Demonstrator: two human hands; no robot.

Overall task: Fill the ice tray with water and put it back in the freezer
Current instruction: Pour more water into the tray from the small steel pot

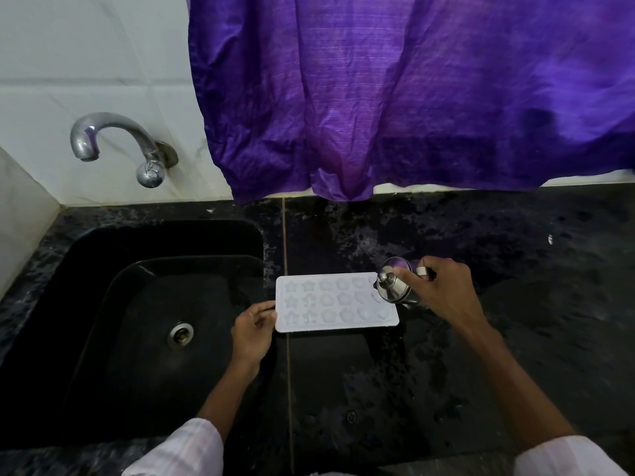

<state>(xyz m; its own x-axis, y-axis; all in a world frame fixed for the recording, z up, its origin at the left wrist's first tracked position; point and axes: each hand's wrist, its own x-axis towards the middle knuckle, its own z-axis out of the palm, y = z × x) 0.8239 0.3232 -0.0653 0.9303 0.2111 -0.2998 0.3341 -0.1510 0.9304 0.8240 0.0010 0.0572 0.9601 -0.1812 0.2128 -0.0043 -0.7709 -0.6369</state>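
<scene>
While the left hand (252,333) reaches in over the right rim of the sink (144,304), its thumb and fingertips pinch the left short edge of the white ice tray (330,304), with the wrist angled up from the near edge of the worktop (481,235). The right hand (443,293) comes in from the near right, its fingers curled round a shiny steel vessel (395,290) that is tipped leftward, its knobbed end hanging over the far right corner of the tray. I cannot tell whether water is running out of it. Both forearms are bare, and a pale sleeve (185,451) shows at each elbow.

The tray lies flat on the black speckled stone, its long sides parallel to the near edge, its star and flower moulds in three rows. Its left end sits just beside the sink rim, across the thin seam (285,235) that runs from front to back.

The sink is deep and black, with a steel drain (180,333) in its floor. A curved chrome tap (113,139) juts from the white tiled wall (86,46) above its far left corner. A purple cloth (378,80) hangs down the wall, its hem touching the far edge of the worktop behind the tray.

Right of the right hand, a broad stretch of wet-looking stone runs back to the wall.
</scene>
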